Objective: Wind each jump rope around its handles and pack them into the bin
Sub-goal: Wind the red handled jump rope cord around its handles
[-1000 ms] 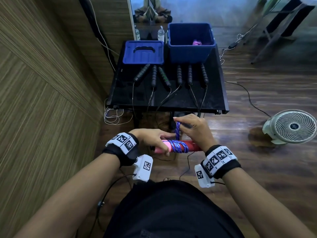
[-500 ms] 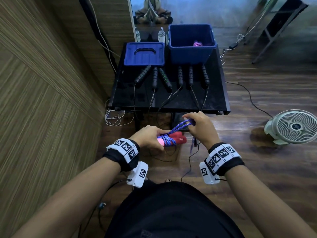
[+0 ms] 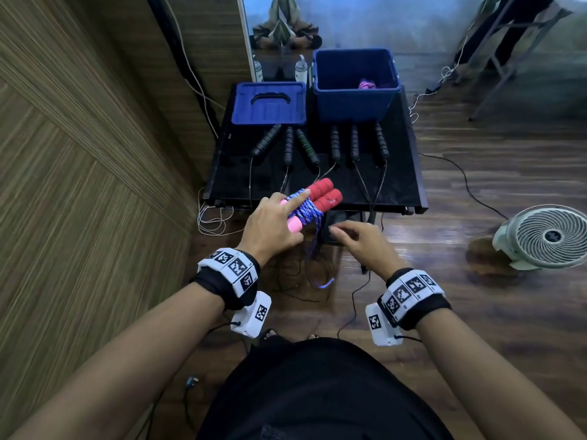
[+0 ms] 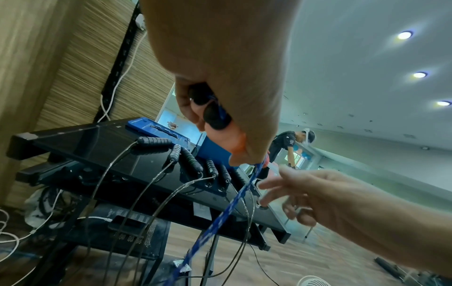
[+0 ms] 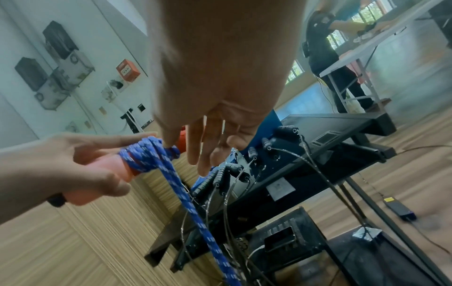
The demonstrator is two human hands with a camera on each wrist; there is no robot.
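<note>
Nearest, left hand (image 3: 273, 219): grips the pink ends of the red handles (image 3: 320, 194), index finger laid straight over the blue rope (image 3: 306, 208) wound around them.
Right hand (image 3: 362, 241): just right of the left one, apart from the bundle, fingers loosely spread and holding nothing.
Loose rope end: hangs straight down from the coils, below the left hand, toward the wooden floor (image 3: 476, 296).
Bundle: the two handles lie side by side, tilted up and away from the left hand, over the near edge of the black surface (image 3: 400, 188).
Black handles (image 3: 333, 144): six in a row on the surface beyond both hands, their thin cords trailing over the near edge.
Blue lid (image 3: 270, 104): flat on the surface, past the black handles, ahead of the left hand.
Blue bin (image 3: 355, 85): right of the lid, ahead of the right hand, with something pink and purple inside.
Fan (image 3: 546, 236): on the floor, well to the right of the right hand.
</note>
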